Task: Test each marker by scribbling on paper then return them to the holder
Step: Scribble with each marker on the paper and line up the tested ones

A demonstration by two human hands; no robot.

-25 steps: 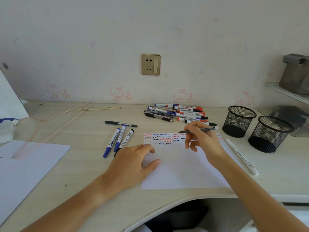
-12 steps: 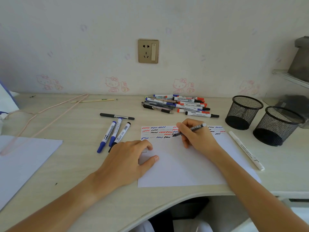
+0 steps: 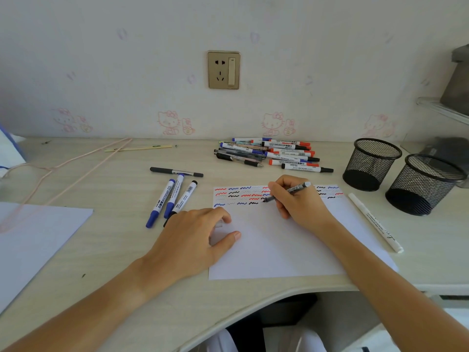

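Your right hand pinches a black pen, its tip down on the paper at the end of the lowest row of squiggles. Your left hand rests on the paper's left edge, fingers loosely curled over a small clear cap. Two mesh holders stand to the right, a pile of markers lies behind the paper, and four pens lie to the left.

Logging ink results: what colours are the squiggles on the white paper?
Red, blue and black wavy squiggles, plus faint grey ones, across the white paper sheet; head view.
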